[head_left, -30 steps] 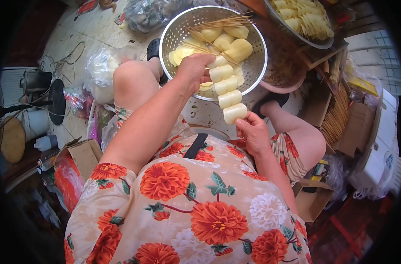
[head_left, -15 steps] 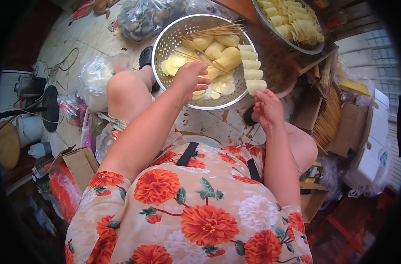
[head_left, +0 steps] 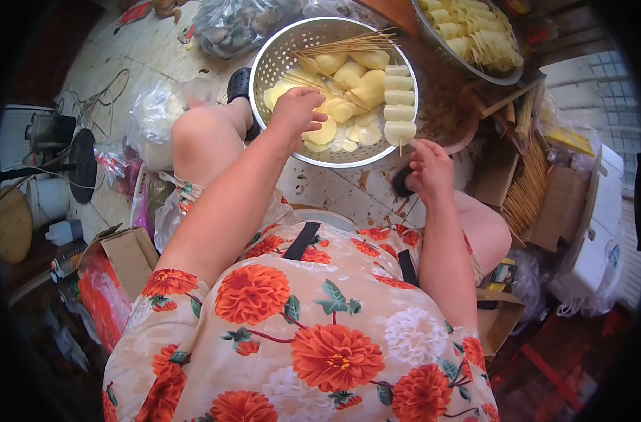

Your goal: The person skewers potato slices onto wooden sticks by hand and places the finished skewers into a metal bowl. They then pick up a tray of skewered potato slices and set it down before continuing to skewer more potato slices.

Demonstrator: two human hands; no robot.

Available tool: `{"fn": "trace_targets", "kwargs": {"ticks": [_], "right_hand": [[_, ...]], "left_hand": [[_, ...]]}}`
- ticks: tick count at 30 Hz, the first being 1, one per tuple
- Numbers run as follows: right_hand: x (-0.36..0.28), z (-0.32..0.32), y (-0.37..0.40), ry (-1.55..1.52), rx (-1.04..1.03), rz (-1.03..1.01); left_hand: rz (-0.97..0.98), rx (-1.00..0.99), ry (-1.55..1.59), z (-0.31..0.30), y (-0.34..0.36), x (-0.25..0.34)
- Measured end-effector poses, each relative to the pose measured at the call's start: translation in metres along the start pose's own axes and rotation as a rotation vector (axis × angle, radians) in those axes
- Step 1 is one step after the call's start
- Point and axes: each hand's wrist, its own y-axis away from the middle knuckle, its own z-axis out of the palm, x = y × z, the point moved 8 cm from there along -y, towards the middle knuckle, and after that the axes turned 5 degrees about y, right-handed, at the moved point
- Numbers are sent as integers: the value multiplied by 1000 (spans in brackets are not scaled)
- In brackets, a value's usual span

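Head view: skewered slices [head_left: 399, 112] sit just beyond the right grip [head_left: 431, 167].

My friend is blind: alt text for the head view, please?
A seated person's left hand hovers over a metal colander of pale, peeled vegetables and thin sticks; the right hand is beside a loaded skewer at its rim.

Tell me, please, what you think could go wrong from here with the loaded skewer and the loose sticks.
The loaded skewer overlaps the colander's edge in this view; if poorly supported, it might slip toward the floor.
Bare sticks cross the colander near the left hand, so a point could prick it.
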Motion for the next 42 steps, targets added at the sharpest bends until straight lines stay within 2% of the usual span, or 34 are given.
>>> {"fn": "trace_targets", "kwargs": {"ticks": [3, 6, 7, 8, 9, 11, 13, 15, 17, 19, 21, 27, 29, 37, 41, 42], "right_hand": [[-18, -5, 11, 95, 66, -143], [-31, 1, 15, 209, 79, -317], [-41, 8, 19, 292, 72, -411], [-45, 13, 20, 297, 69, -411], [-52, 24, 25, 384, 37, -471], [-64, 43, 30, 477, -1, -530], [-86, 73, 33, 666, -50, -767], [-96, 99, 28, 744, -69, -811], [-99, 130, 24, 1003, -92, -983], [-94, 153, 9, 1085, -156, -993], [-85, 174, -6, 1375, -172, -918], [-71, 199, -33, 1616, -231, -836], [-68, 198, -41, 1608, -229, -833], [-82, 192, -49, 1542, -225, -770], [-109, 170, -26, 1338, -219, -763], [-113, 158, -18, 1183, -233, -722]], "left_hand": [[40, 28, -116, -5, -6, 1], [90, -43, -268, -1, -15, -7], [142, -33, -412, 0, -17, -6], [193, -21, -555, 1, -18, -6], [189, -18, -551, -2, -21, -8], [378, 40, -858, 1, -14, 10], [343, 18, -937, 2, -12, 13], [307, -3, -1017, 3, -8, 12], [345, -63, -1278, 14, 0, 8], [345, -71, -1334, 15, -1, 0], [413, -90, -1444, 19, -1, -2], [567, -55, -1479, 24, 1, -1], [601, -52, -1484, 26, 0, -1], [463, -36, -1452, 22, -12, -4], [413, -74, -1448, 21, -16, -3], [378, -59, -1444, 20, -15, -2]]}}
